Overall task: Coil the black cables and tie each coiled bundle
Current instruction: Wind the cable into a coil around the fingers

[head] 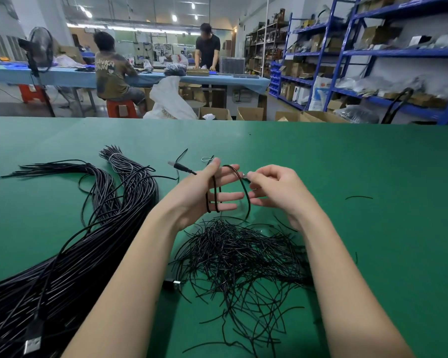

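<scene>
At the far left of the green table (pixel 321 161), a thick bundle of black cables (pixel 62 259) ran from the near corner away toward two fanned ends, one bound with a pale tie (pixel 113 156); a USB plug (pixel 33 343) lay at its near end. My left hand (pixel 204 192) was held up just right of that bundle, palm turned inward with fingers straight and spread. The cable I was coiling (pixel 216 196) looped twice around those fingers, and its barrel connector (pixel 179 166) stuck out to the left past my thumb. A wider loop (pixel 245 189) of the same cable arched across the gap to my right hand (pixel 277 189), whose thumb and forefinger pinched it near the top, the other fingers loosely curled. Below and between both wrists sat a tangled heap of thin black twist ties (pixel 243 259). One stray tie (pixel 358 197) lay well apart to the right.
</scene>
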The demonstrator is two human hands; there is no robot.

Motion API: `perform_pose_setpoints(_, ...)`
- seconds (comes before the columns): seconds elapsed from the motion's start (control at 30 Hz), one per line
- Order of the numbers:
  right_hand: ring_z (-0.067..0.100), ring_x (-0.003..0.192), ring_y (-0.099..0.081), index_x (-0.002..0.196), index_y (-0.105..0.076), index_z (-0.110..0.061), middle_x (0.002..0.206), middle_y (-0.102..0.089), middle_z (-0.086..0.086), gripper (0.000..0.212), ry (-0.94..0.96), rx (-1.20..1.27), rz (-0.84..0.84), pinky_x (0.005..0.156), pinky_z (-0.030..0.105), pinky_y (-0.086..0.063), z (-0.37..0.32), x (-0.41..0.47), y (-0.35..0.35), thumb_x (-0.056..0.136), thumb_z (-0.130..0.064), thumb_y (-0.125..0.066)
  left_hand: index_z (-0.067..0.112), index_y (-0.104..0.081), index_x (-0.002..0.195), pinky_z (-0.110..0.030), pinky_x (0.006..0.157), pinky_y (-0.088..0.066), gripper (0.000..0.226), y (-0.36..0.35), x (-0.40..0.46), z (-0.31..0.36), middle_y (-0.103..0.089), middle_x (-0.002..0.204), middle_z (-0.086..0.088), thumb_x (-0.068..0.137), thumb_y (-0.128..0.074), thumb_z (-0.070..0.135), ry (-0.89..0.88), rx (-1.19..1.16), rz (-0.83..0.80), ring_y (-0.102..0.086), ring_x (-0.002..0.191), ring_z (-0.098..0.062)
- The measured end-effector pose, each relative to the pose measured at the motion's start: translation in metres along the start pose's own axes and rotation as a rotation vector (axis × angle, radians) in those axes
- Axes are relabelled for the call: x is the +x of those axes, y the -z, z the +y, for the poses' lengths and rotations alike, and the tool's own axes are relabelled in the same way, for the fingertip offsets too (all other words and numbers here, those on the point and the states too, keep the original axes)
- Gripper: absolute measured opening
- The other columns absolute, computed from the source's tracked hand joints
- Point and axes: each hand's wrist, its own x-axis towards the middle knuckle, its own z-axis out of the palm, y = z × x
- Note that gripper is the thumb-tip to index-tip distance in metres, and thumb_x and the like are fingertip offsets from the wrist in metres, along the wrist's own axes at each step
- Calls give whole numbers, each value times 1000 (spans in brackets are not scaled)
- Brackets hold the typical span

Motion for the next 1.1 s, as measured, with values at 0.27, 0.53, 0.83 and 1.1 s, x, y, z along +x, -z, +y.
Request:
perform_pose_setpoints(0.27, 18, 78, -74, 105, -71, -11, 90, -78, 6, 16, 86, -15, -320, 80, 34, -61, 4, -12, -6, 103, -23, -60, 18, -67, 122, -27, 67, -57, 38, -4, 2, -4, -74, 116, 5, 107, -39, 39, -65, -33, 33, -67, 74, -10)
perform_pose_setpoints(0.53, 1, 46, -35, 97, -74, -19, 64, -53, -12, 21, 189, 50, -319, 41, 14, -29, -4, -10, -20, 105, -28, -56, 9, -54, 84, -25, 81, -49, 41, -7, 3, -4, -59, 66, 0, 109, -33, 34, -76, -138, 36, -60, 61, -9)
perform_pose_setpoints(0.83, 6, 48, -37, 85, -74, -20, 64, -57, -8, 24, 52, -127, -340, 44, 18, -27, 20, -9, -7, 100, -35, -64, -3, -58, 128, -36, 99, -54, 55, -8, -7, 11, -64, 130, -22, 109, -22, 34, -97, -385, -50, -64, 121, -28)
perform_pose_setpoints(1.1, 10, 54, -35, 70, -76, -26, 59, -49, -10, 40, -79, -434, -603, 53, 24, -28, 16, 11, 14, 81, -64, -72, 1, -60, 127, -41, 93, -57, 56, 0, -13, 11, -66, 128, -18, 108, -22, 38, -44, -180, -231, -67, 114, -36)
